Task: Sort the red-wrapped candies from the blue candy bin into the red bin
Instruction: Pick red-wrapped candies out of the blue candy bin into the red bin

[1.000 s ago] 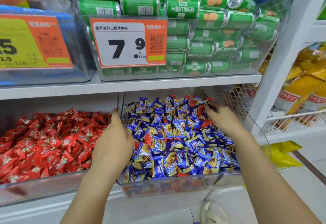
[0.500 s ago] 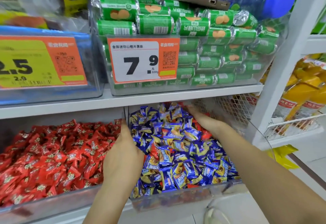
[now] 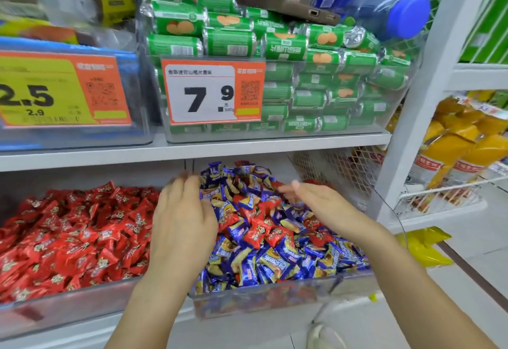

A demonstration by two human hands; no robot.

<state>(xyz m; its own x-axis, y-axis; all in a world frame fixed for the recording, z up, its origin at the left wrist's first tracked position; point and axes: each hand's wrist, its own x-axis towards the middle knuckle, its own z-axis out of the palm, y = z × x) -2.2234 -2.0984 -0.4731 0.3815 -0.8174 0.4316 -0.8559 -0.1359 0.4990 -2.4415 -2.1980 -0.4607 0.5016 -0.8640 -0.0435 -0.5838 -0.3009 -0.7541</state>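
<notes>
Red candies [image 3: 257, 232] lie in a loose cluster mid-pile in the blue bin [image 3: 275, 298], among blue wrappers; red bin [image 3: 68, 310] sits just left. Left hand [image 3: 182, 219] hovers at the bin's left edge, fingers blurred, apparently holding nothing. Right hand [image 3: 316, 203] spread flat, empty. Judged light, crinkly, slick; pinch each by the body or a twisted wrapper end, since neighbours slide.

White shop shelving [image 3: 247, 146] carries price tags [image 3: 213, 91] and green snack rolls [image 3: 316, 74] above a pale tiled floor [image 3: 472, 241].
</notes>
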